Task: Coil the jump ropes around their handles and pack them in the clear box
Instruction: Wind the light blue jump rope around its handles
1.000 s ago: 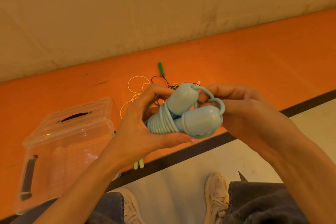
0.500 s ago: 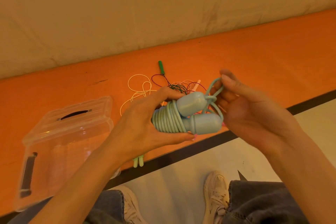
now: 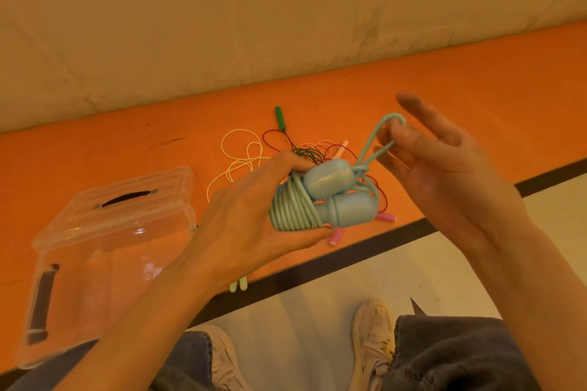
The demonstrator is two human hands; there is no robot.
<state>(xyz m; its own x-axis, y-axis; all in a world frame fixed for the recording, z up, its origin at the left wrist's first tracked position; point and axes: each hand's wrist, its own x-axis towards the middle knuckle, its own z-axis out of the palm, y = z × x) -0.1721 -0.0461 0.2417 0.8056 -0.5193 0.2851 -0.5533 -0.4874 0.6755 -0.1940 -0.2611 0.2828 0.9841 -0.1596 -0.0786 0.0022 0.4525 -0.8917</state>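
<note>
Currently we are cradling the light, springy blue jump rope by its coiled handles in our left hand, right hand fingers pinching its pliant end loop above the table.

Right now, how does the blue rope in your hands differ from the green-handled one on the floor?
The blue jump rope is wound in tight coils round its two handles; the green-handled rope lies loose and tangled with other cords. The blue one is thick, the green-handled one thin. The blue one is held up by the left hand, its last loop pulled by the right hand; the other rests untouched. Neither is in the clear box.
</note>
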